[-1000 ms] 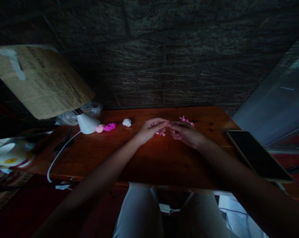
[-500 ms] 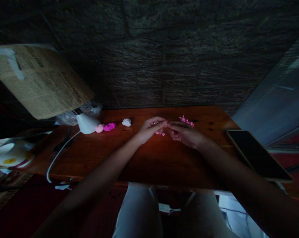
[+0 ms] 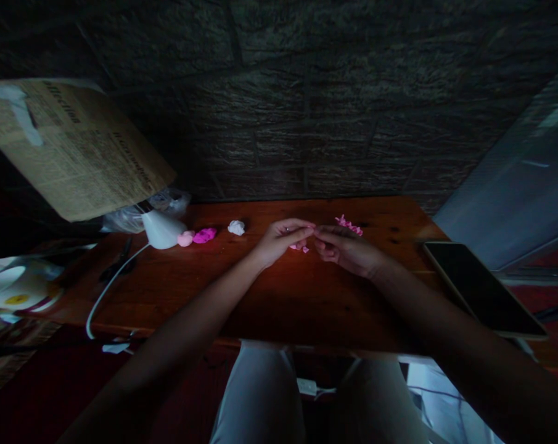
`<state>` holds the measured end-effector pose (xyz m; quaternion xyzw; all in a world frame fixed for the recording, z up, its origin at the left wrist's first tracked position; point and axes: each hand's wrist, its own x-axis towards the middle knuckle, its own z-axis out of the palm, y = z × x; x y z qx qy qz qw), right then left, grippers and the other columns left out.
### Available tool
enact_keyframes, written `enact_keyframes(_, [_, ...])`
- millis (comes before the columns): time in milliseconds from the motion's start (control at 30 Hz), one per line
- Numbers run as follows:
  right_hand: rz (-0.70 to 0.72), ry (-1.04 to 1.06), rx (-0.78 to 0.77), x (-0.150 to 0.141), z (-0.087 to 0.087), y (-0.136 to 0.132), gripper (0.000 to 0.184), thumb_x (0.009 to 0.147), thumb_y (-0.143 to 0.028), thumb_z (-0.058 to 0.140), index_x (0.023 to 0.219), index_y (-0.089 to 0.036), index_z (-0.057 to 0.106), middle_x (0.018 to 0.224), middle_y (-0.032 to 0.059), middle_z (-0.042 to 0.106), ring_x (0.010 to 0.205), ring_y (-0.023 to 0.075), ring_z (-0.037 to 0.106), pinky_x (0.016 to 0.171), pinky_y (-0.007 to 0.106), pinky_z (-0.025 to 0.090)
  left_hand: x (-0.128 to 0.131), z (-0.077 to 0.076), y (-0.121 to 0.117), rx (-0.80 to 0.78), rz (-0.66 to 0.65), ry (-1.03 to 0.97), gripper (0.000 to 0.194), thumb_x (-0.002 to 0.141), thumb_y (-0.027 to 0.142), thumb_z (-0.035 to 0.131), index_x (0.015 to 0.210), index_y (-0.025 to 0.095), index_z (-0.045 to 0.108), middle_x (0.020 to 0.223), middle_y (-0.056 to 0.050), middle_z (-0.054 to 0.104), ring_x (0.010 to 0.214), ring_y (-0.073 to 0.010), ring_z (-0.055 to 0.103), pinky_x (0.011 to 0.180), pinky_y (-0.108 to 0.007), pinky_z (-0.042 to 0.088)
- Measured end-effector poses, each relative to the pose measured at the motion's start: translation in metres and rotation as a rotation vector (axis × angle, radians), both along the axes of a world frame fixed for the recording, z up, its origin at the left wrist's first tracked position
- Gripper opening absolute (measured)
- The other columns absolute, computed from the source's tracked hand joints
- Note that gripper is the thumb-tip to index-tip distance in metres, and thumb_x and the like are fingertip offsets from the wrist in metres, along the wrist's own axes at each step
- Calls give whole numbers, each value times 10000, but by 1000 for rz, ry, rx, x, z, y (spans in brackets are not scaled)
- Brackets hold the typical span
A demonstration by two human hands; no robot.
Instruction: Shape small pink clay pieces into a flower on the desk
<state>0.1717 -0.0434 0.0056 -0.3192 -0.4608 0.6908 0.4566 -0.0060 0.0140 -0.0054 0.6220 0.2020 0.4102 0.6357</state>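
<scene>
My left hand (image 3: 282,239) and my right hand (image 3: 344,248) meet fingertip to fingertip over the middle of a reddish wooden table (image 3: 279,296). Both pinch a small pink clay piece (image 3: 301,247) that shows just below the fingers. The scene is dim, so the piece's shape stays unclear. A cluster of pink clay bits (image 3: 349,224) lies just behind my right hand. To the left lie a white clay lump (image 3: 236,227), a magenta clay lump (image 3: 205,235) and a pale pink clay lump (image 3: 185,238).
A white lamp base (image 3: 161,229) with a white cable (image 3: 103,295) stands at the back left, under a hanging newspaper sheet (image 3: 70,148). A dark tablet (image 3: 483,288) lies at the table's right edge. A dark stone wall closes the far side. White dishes (image 3: 15,290) sit far left.
Both hands have stayed together at the same spot, with only slight finger movement on the pink piece. The view has shifted a little.
</scene>
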Motion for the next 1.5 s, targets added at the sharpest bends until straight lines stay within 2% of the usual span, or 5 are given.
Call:
enact_keyframes(433, [-50, -26, -19, 1, 2, 0, 273, 771, -401, 787, 781, -184, 622, 624, -56, 478, 518, 57, 328, 469, 223, 212, 1, -1, 0, -11, 17, 20, 309, 749, 376, 810, 988, 186, 760, 653, 14, 639, 549, -64, 527, 541, -209, 430])
enact_keyframes(933, [-34, -37, 19, 1, 2, 1, 240, 789, -385, 777, 827, -192, 639, 621, -56, 477, 518, 60, 314, 469, 234, 185, 0, -1, 1, -10, 18, 11, 318, 751, 404, 804, 967, 177, 754, 663, 6, 642, 567, -68, 543, 560, -209, 446])
enact_keyframes(1200, [-56, -27, 1, -1, 5, -1, 265, 745, -393, 807, 780, -196, 634, 607, -56, 485, 509, 59, 319, 460, 235, 183, 1, 1, -1, -3, 15, -16, 274, 765, 373, 791, 959, 183, 754, 683, 9, 641, 559, -65, 527, 555, -214, 443])
enact_keyframes(1500, [-78, -35, 5, -1, 3, 0, 285, 729, -399, 824, 829, -195, 651, 614, -63, 490, 513, 53, 339, 469, 215, 207, 0, 1, -1, -26, 4, 2, 311, 761, 389, 790, 972, 166, 736, 673, 13, 632, 568, -67, 532, 565, -211, 448])
